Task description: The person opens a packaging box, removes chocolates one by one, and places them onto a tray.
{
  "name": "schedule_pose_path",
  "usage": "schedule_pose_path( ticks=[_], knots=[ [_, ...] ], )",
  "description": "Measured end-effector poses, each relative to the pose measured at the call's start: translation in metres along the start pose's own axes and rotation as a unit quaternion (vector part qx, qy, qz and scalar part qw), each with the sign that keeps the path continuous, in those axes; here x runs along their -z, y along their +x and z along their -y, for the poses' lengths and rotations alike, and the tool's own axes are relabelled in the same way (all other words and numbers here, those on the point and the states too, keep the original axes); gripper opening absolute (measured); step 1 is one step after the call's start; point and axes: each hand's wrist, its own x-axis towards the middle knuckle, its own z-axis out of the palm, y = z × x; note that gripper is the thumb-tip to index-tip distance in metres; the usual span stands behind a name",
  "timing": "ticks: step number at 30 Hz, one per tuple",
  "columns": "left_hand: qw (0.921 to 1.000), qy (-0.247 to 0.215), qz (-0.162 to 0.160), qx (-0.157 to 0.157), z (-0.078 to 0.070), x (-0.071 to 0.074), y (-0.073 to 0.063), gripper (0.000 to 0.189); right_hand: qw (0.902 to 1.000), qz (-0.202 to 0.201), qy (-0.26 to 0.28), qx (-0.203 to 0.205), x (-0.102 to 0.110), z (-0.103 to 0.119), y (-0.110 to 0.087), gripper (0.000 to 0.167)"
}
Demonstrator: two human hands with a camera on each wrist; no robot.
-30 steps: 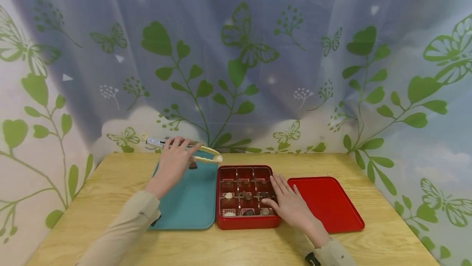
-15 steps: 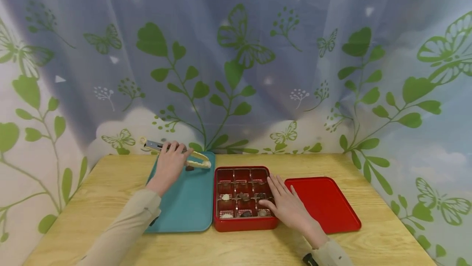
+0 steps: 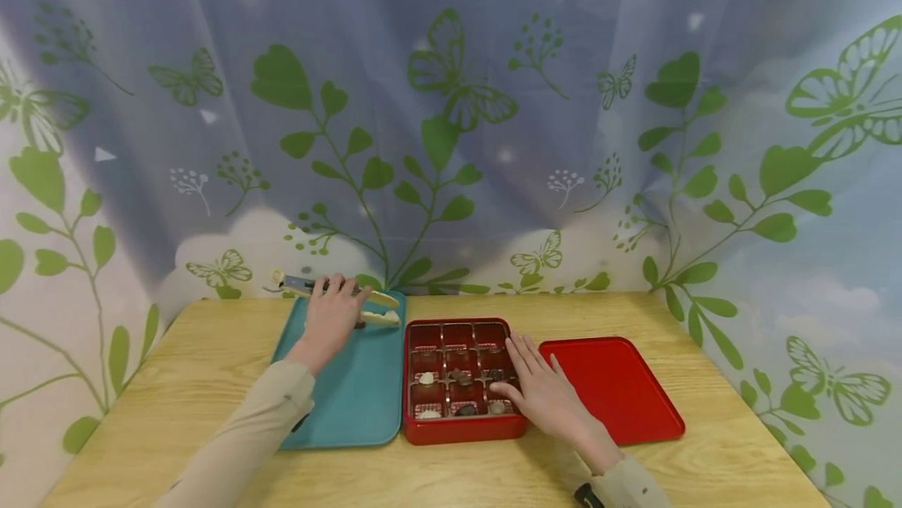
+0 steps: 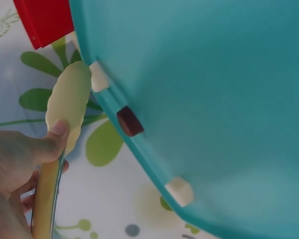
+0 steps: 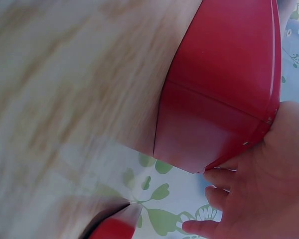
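My left hand [image 3: 330,322] holds a pair of tongs [image 3: 297,284] with cream wavy tips above the back of the blue tray [image 3: 355,406]. In the left wrist view, a white chocolate [image 4: 99,77] lies by the tray's edge beside the tong tip. A dark brown chocolate [image 4: 129,121] and another white chocolate [image 4: 180,191] lie along the same edge. My right hand [image 3: 548,392] rests with straight fingers along the right side of the red box [image 3: 465,433], its thumb at the rim. Divided compartments inside hold white and brown chocolates in the middle and front rows.
A flat red lid [image 3: 609,390] lies right of the box, beyond my right hand. The tray stands directly left of the box on the wooden table [image 3: 176,383]. A patterned curtain [image 3: 451,140] hangs behind the table's back edge.
The tongs have come down and back left over the tray's far end, and their tips now stand wider apart. My right hand has stayed against the box.
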Motion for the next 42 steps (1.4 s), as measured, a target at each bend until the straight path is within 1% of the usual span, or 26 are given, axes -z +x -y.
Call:
schedule_pose_path(
  ticks=[3,8,10,14,16,19,21,23,29,32,39,42],
  knots=[
    [0.9997,-0.011,-0.021,-0.001,0.002,0.005,-0.006,0.056,1.0000,0.001,0.001,0.000,0.000,0.000,0.000,0.084],
    [0.9977,-0.023,-0.064,-0.007,0.006,0.015,-0.020,0.052,1.0000,0.003,0.002,-0.001,0.001,-0.001,0.000,0.084],
    [0.9957,-0.028,-0.087,-0.013,0.008,0.016,-0.026,0.052,1.0000,0.003,0.000,-0.002,0.001,-0.002,0.000,0.084],
    [0.9913,-0.039,-0.122,-0.033,0.007,0.018,-0.039,0.056,1.0000,0.003,0.003,-0.006,0.001,-0.002,0.000,0.085],
    [0.9904,-0.038,-0.127,-0.038,0.006,0.021,-0.044,0.057,1.0000,0.002,0.004,-0.006,0.001,-0.002,0.000,0.085],
    [0.9910,-0.025,-0.124,-0.043,0.002,0.027,-0.051,0.059,1.0000,0.002,0.003,-0.006,0.001,-0.003,0.001,0.085],
    [0.9911,-0.015,-0.124,-0.046,-0.001,0.031,-0.055,0.060,1.0000,0.001,0.002,-0.006,0.000,-0.003,0.001,0.085],
    [0.9903,-0.008,-0.128,-0.054,-0.005,0.035,-0.057,0.061,1.0000,0.000,0.001,-0.006,0.000,-0.003,0.000,0.085],
    [0.9815,-0.002,-0.161,-0.103,-0.014,0.044,-0.057,0.062,1.0000,-0.001,-0.001,-0.003,0.000,-0.003,0.000,0.085],
    [0.9772,0.008,-0.168,-0.130,-0.018,0.046,-0.054,0.061,1.0000,-0.002,0.003,0.000,0.001,-0.002,0.000,0.085],
    [0.9714,0.026,-0.149,-0.183,-0.028,0.054,-0.045,0.066,1.0000,-0.002,0.003,0.003,0.000,-0.002,0.000,0.085],
    [0.9667,0.042,-0.145,-0.207,-0.032,0.057,-0.039,0.064,1.0000,0.002,0.003,0.004,-0.001,-0.001,0.001,0.085]
  ],
)
